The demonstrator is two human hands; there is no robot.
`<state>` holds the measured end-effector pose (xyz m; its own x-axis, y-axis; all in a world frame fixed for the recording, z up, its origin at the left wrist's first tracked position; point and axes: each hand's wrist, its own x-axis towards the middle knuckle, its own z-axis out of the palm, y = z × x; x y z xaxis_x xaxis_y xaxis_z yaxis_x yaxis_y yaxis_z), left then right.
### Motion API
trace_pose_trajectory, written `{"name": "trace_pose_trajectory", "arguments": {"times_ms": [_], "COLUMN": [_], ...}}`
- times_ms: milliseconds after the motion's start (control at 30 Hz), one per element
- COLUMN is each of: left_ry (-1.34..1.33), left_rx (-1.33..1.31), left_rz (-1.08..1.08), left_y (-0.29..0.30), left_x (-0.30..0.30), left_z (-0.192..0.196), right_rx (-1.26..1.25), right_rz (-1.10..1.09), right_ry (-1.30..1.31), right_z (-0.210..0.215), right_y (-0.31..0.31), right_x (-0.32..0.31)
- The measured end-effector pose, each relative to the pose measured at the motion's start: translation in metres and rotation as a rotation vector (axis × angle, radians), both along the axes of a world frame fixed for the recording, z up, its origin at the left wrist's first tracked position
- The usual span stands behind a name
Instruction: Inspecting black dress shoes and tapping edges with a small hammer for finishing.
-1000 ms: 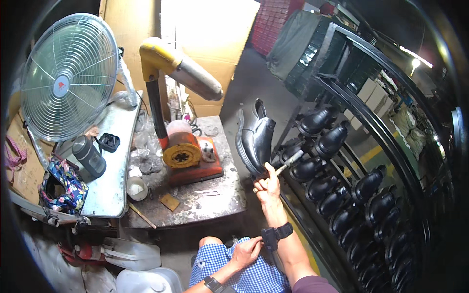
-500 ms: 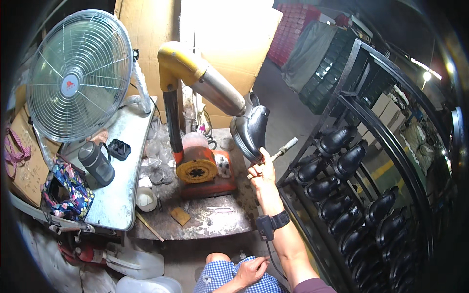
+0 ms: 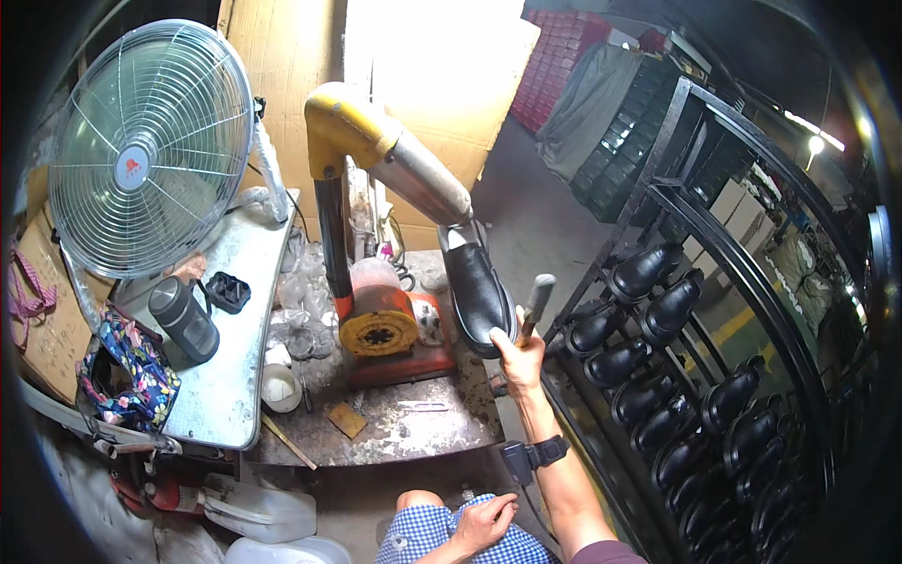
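A black shoe (image 3: 474, 287) sits at the lower end of the metal cylinder on a yellow-topped machine arm (image 3: 423, 169). Its toe points toward me, upper side in sight. My right hand (image 3: 520, 355) grips the toe, thumb on top and fingers beneath. The same hand also holds a stick-like tool (image 3: 536, 305) with a pale grey end, which stands up beside the shoe; its exact kind I cannot make out. My left hand (image 3: 487, 523) rests closed on my lap, over blue checked cloth (image 3: 413, 534); whether anything is in its fingers is hidden.
A rack (image 3: 658, 188) with several black shoes (image 3: 672, 310) stands close on the right. On the worktable (image 3: 442, 437) are the machine's red base, a white cup (image 3: 281, 387) and a brown piece (image 3: 347, 419). Left are a large fan (image 3: 141, 141) and a dark bottle (image 3: 185, 318) on a side table.
The shoe has turned from its side so its upper and opening show. My right hand has moved down and slightly right with the toe, and the tool has swung more upright.
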<state>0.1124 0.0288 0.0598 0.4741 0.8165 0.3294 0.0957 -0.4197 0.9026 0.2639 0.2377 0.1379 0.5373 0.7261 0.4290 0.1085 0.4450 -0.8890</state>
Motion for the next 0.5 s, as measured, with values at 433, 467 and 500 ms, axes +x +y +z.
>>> {"name": "trace_pose_trajectory", "arguments": {"times_ms": [433,467,500], "left_ry": [-0.015,-0.005,0.008], "left_rx": [-0.051,-0.05,-0.037], "left_rz": [-0.007,-0.01,-0.006], "left_y": [-0.002,-0.002,-0.002], "left_x": [-0.002,-0.002,-0.002], "left_z": [0.0,-0.001,-0.002], "right_rx": [-0.014,-0.012,-0.04], "right_rz": [-0.227,-0.226,-0.234], "right_ry": [-0.616,-0.614,-0.634], "right_z": [0.043,0.046,0.05], "right_y": [0.013,0.017,0.02], "right_x": [0.032,0.033,0.034]}}
